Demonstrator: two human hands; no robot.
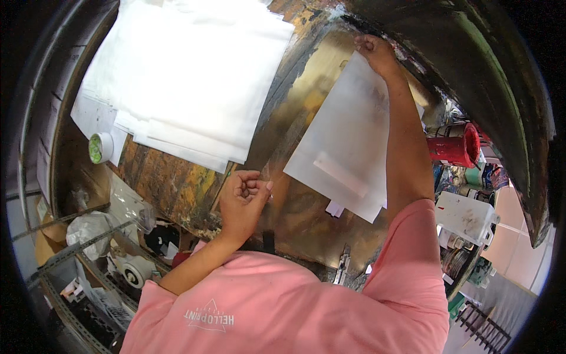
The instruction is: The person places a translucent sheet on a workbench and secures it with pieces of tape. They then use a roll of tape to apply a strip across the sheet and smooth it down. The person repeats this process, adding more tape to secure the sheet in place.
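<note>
A translucent whitish sheet (336, 133) lies at a slant over the brown, stained work surface (295, 227). At its far corner my right hand (377, 53) is closed, fingers pinched against the sheet's edge. A pale strip (341, 177) shows at the sheet's near part; whether it is on top or beneath, I cannot tell. My left hand (243, 197) hovers left of the sheet, fingers curled in and thumb bent toward them. A faint, clear bit seems to be at the thumb, too small to name. Left of both hands lies a big stack of white paper (194, 76).
A tape roll (101, 148) stands beside the stack. A utility knife (342, 264) lies at the near edge. A dark curved panel (471, 71) overhangs the far right, with a red container (457, 147) and white box (466, 215) below. Metal shelving (88, 248) stands lower left.
</note>
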